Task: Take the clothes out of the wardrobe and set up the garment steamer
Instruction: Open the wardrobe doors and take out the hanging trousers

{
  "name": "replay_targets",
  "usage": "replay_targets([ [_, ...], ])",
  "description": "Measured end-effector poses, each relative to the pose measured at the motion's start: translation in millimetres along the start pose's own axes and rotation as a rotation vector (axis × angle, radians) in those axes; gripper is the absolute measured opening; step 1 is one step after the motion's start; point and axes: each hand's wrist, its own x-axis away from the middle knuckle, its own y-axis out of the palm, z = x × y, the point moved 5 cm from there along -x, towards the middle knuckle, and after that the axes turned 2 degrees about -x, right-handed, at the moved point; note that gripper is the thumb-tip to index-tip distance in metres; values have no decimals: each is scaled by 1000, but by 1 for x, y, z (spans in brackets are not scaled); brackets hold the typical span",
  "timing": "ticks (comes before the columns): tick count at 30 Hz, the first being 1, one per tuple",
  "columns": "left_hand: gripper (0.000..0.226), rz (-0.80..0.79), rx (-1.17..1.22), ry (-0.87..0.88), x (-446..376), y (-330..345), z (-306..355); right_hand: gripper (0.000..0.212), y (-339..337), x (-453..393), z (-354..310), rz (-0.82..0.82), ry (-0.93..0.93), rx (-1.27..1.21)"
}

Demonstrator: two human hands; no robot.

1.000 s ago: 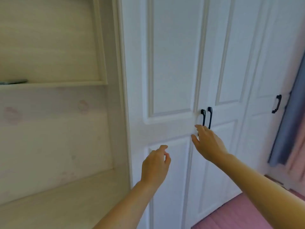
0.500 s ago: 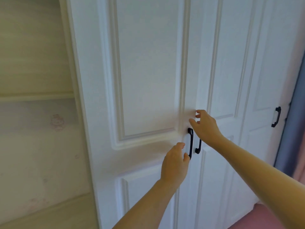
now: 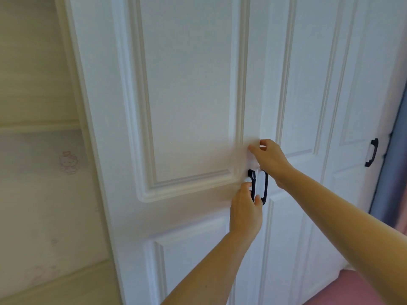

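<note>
Left hand (image 3: 245,208) curled round the left black handle (image 3: 253,183); right hand (image 3: 269,157), fingers loosely bent, empty, sat just above that handle.

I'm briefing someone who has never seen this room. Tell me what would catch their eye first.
Two black handles side by side at mid-frame stand out against the closed white wardrobe doors. The left hand is curled at the left handle; the right hand is raised just above the pair. A third black handle sits far right, beside a blue curtain.
</note>
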Motion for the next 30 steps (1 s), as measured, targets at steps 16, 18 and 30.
replay_targets([
  [16,33,136,-97,79,35,4,15,35,-28,32,8,19,-100,-180],
  [18,35,151,-72,90,48,4,21,37,-34,45,10,84,-121,-177],
  [30,56,57,86,123,135,-19,47,28,-73,138,-13,162,-155,-182],
])
